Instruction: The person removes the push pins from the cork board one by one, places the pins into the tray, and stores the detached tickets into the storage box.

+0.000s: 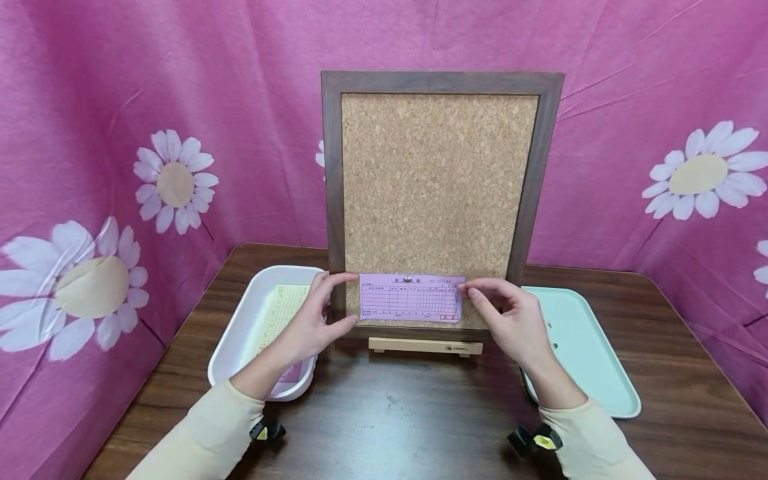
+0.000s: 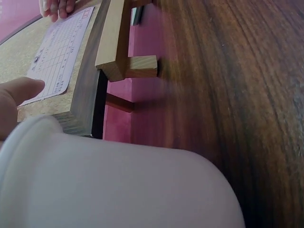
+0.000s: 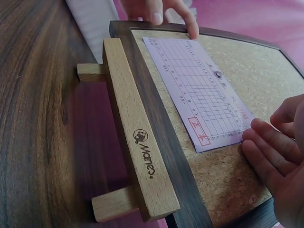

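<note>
A pinkish-purple receipt slip (image 1: pixel 411 308) with a printed grid lies flat against the lower part of a framed cork board (image 1: pixel 438 180). A silver pushpin (image 1: pixel 407 279) sits at the slip's top middle. My left hand (image 1: pixel 309 327) is at the slip's left edge, index finger near the upper corner and thumb near the lower one, spread apart. At the opposite edge, my right hand (image 1: pixel 513 320) touches the slip near its upper right corner with its fingertips. The right wrist view shows those fingers (image 3: pixel 268 142) against the slip's edge, without a visible pinch.
A small wooden easel (image 1: pixel 426 345) supports the board on the dark wood table (image 1: pixel 384 413). A white bin (image 1: pixel 225 347) with yellow and purple slips stands at left, partly behind my left arm. The mint tray (image 1: pixel 591 353) at right holds a few small pins.
</note>
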### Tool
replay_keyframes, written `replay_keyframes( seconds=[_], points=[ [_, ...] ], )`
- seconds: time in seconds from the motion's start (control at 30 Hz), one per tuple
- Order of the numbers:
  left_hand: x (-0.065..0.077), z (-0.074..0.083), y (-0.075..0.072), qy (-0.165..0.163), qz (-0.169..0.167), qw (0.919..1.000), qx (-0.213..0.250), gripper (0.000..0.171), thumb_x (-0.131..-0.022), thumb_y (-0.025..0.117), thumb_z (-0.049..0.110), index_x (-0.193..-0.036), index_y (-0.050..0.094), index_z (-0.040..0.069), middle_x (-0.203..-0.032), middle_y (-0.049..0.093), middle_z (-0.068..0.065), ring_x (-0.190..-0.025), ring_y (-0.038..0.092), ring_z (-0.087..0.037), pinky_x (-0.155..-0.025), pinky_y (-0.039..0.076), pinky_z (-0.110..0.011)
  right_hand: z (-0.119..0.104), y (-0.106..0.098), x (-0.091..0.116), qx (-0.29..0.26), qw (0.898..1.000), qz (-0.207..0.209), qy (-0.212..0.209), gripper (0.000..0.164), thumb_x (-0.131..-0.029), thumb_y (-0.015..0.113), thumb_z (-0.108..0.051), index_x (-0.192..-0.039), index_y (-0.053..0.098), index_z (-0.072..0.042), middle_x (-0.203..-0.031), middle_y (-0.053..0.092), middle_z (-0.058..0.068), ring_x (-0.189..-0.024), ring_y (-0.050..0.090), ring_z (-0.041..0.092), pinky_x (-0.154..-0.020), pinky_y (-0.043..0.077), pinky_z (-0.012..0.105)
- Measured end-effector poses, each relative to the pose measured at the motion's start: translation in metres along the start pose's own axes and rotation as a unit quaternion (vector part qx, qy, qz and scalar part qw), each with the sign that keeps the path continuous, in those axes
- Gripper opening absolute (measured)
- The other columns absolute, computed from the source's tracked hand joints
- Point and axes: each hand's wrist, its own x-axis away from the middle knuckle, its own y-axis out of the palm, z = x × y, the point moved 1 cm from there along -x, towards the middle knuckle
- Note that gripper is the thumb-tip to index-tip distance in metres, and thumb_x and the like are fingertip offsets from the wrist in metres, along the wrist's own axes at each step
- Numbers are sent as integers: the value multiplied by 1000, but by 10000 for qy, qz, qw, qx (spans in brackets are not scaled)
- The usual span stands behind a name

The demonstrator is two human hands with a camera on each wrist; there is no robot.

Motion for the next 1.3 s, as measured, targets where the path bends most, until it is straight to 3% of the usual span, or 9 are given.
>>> replay_keyframes(
  seconds=[0.07,0.23,0.37,0.5,0.73,0.9,1.3],
  points=[
    [0,0,1,-35,8,10000,-23,66,-92,79,1,-152,53,11,-151,38,-23,-149,32,-43,-116,38,-63,0,0,0,-5,10000,-2,11,11,-97,75,3,-104,81,-3,-97,81,-15,-81,74,0,-66,52,13],
    [0,0,2,-68,2,10000,-38,66,-92,78,1,-152,53,11,-154,35,-24,-158,20,-47,-119,33,-70,-2,3,-1,-52,10000,-23,13,11,-97,75,4,-104,81,-2,-98,84,9,-83,75,1,-68,54,13],
    [-1,1,4,-9,68,9999,-101,67,-91,80,0,-152,54,11,-153,36,-24,-153,27,-45,-122,28,-70,-4,6,-1,-178,9998,-74,46,12,-98,74,4,-105,81,-1,-100,82,18,-85,74,-2,-72,56,12],
    [-2,2,9,76,202,9995,-226,68,-89,81,0,-150,53,10,-148,36,-24,-145,35,-41,-122,26,-69,-6,11,-2,-192,9997,-157,-9,12,-98,74,3,-107,81,-1,-102,82,20,-86,71,-5,-73,55,11],
    [-3,5,15,-33,335,9990,-306,70,-89,82,-1,-150,51,10,-150,33,-26,-151,27,-44,-124,24,-74,-8,19,-4,-215,9991,-353,-67,13,-99,72,4,-109,80,1,-104,82,20,-88,71,-6,-74,56,12],
    [-3,5,18,-69,359,9983,-458,72,-89,81,-3,-151,48,12,-143,36,-24,-143,37,-41,-123,30,-69,-10,24,-5,-181,9990,-393,-106,14,-99,73,3,-109,81,-1,-104,82,18,-90,70,-6,-76,56,12],
    [-3,7,22,18,644,9951,-746,72,-88,80,-8,-149,46,11,-139,40,-23,-135,45,-40,-118,38,-62,-11,31,-7,-209,9989,-411,-115,12,-99,73,2,-109,81,0,-104,83,17,-93,71,-7,-81,56,11]
  ],
)
